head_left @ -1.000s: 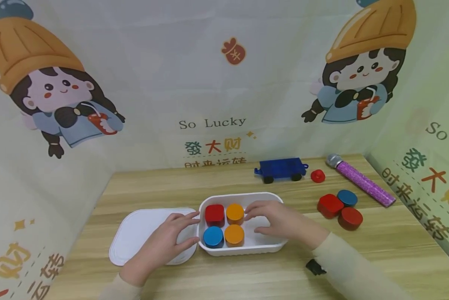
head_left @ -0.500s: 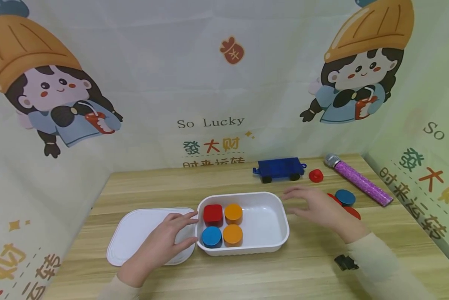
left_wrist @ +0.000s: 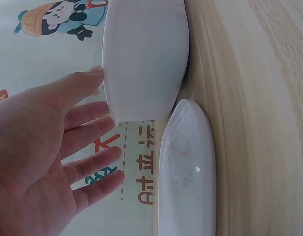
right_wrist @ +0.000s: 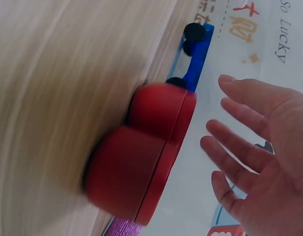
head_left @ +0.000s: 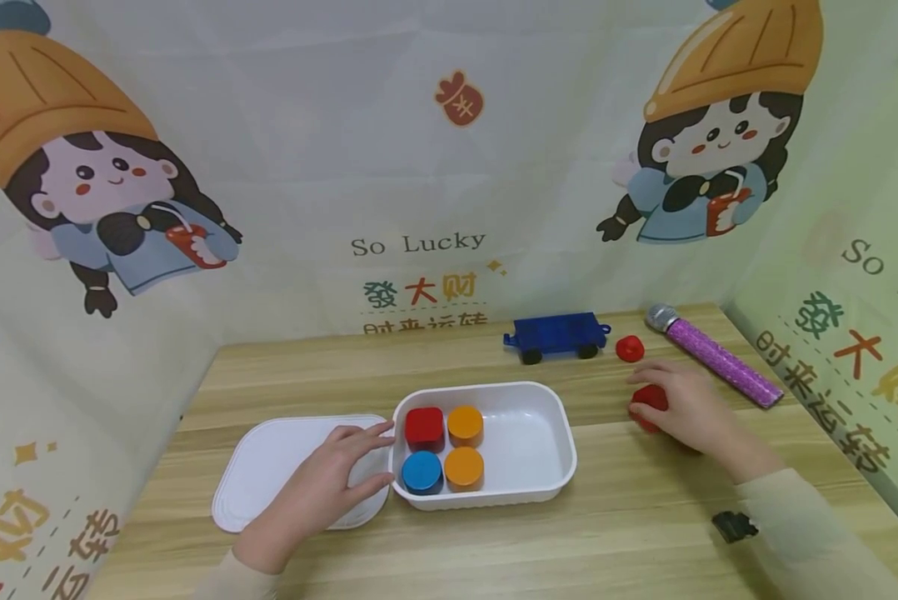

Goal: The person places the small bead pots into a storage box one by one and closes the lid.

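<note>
A white plastic box [head_left: 524, 454] holds a red block [head_left: 425, 425], a blue round block [head_left: 422, 473] and two orange round blocks [head_left: 466, 427] in its left half. My left hand [head_left: 329, 475] touches the box's left end with spread fingers, over the white lid [head_left: 265, 458] lying beside it. At the right, my right hand [head_left: 689, 408] reaches over a red block [head_left: 649, 407], thumb and fingers on either side. In the right wrist view, that hand's relaxed fingers stand apart from two red blocks [right_wrist: 124, 172]. The hand hides other blocks in the head view.
Along the back of the table stands a blue toy wagon [head_left: 557, 335]. A small red piece [head_left: 630, 348] lies right of it. A purple glitter microphone [head_left: 719, 358] lies at the far right. Printed cloth [head_left: 306, 167] walls the table in.
My right hand has gone from inside the box out to the right, to the red blocks. My left hand has stayed at the box's left end.
</note>
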{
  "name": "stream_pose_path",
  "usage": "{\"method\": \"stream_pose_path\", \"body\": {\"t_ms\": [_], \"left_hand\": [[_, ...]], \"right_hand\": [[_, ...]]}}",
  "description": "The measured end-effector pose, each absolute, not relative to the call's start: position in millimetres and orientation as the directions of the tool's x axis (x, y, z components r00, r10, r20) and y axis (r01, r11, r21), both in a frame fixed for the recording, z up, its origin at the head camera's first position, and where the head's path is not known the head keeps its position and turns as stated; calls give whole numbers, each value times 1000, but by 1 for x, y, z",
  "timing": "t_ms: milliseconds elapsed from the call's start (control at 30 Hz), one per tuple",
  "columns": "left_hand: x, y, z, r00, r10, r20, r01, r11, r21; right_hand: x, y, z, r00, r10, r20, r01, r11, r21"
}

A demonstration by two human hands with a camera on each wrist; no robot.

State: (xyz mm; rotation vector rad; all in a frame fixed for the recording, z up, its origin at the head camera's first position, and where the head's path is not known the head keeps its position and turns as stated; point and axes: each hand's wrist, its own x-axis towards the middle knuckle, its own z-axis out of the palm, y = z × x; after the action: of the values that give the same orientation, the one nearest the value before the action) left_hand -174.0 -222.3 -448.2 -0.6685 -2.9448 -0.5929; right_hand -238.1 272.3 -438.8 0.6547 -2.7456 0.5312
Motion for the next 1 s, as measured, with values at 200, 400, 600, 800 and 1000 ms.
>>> {"method": "stream_pose_path", "body": {"t_ms": [200, 400, 600, 800, 1000], "left_hand": [[-174, -222, -447, -900, 404, 161, 435, 829, 352], [-174, -221, -447, -906, 399, 142, 423, 835, 352], [-173, -222, -448, -902, 406, 150, 432, 832, 347], [-173, -222, -448, -899, 410, 154, 438, 832, 341], [-174, -222, -446, -900, 407, 153, 435, 835, 338]], "right_hand": [[-235, 284, -439, -910, -314, 271, -384, 885, -263], [-231, 290, -440, -938, -273, 214, -322, 916, -241], [-232, 290, -442, -943, -273, 191, -313, 922, -229], [-232, 290, -443, -942, -279, 186, -317, 922, -221], [-233, 288, -442, -925, -309, 221, -361, 897, -254]]}}
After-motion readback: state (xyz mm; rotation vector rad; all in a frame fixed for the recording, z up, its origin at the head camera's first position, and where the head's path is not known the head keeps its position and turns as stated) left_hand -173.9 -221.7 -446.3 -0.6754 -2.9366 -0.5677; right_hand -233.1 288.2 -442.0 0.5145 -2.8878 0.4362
